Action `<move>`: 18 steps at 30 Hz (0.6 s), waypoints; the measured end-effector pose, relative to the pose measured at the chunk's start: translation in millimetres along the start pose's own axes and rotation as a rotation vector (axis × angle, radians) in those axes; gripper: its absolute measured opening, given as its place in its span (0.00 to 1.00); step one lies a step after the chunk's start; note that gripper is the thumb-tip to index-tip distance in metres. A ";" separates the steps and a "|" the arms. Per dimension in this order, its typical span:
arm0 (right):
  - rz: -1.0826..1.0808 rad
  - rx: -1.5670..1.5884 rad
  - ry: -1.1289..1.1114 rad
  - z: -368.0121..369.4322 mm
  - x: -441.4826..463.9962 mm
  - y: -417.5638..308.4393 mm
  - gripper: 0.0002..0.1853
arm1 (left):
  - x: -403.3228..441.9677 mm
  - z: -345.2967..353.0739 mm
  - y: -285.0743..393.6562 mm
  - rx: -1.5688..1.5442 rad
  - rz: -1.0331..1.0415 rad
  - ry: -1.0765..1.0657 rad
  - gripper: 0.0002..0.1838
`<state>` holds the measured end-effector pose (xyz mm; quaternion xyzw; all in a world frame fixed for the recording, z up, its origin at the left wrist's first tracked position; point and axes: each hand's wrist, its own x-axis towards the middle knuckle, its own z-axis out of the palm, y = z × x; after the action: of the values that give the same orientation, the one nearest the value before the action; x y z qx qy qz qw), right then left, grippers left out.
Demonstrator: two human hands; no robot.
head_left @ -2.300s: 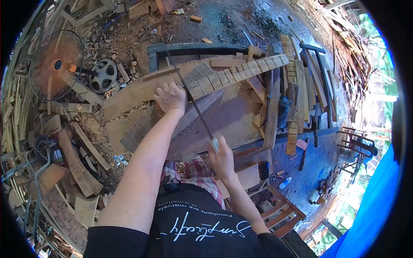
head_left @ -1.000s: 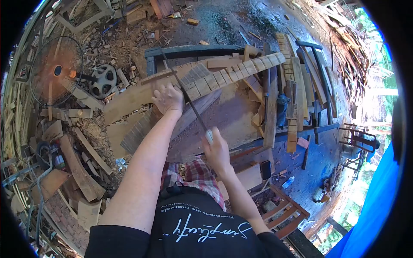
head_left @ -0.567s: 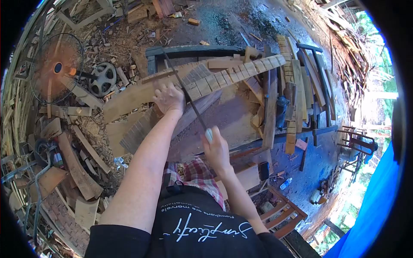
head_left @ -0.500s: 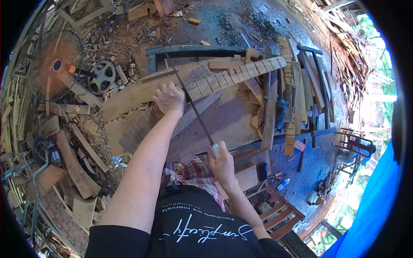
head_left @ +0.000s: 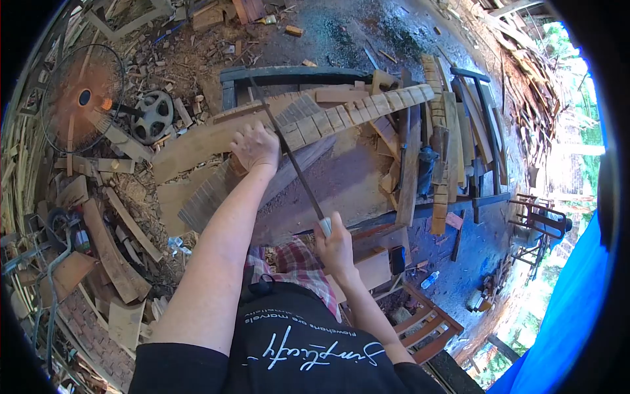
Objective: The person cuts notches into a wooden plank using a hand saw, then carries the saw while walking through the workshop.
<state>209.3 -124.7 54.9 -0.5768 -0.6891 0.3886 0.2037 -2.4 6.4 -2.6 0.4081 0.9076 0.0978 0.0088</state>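
My right hand is closed round the pale handle of a handsaw. Its long narrow blade runs away from me and crosses a curved wooden piece with many crosswise cuts along its edge. Just left of the blade, my left hand presses down with curled fingers gripping the wood. Beneath it lie a wide board and another notched strip, partly hidden by my hand and forearm.
A dark bench frame borders the work. Several notched strips and planks lie at the right. A fan and a spoked wheel stand left. Wood scraps cover the ground. A slatted wooden chair is near my right side.
The view has shifted very slightly. The saw remains across the curved piece with little visible movement, and both hands keep their holds.
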 end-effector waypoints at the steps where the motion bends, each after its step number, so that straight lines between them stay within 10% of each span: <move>1: 0.001 0.001 -0.004 8.6 14.7 -0.6 0.11 | 0.1 0.2 0.1 -0.003 0.001 0.009 0.12; 18: -0.032 -0.079 0.025 42.2 93.3 -23.8 0.13 | 5.3 -0.9 -1.1 -0.021 -0.018 -0.030 0.13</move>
<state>139.9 -49.3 31.6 -0.5782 -0.7103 0.3506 0.1957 -6.9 9.4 -1.6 0.4011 0.9100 0.1010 0.0277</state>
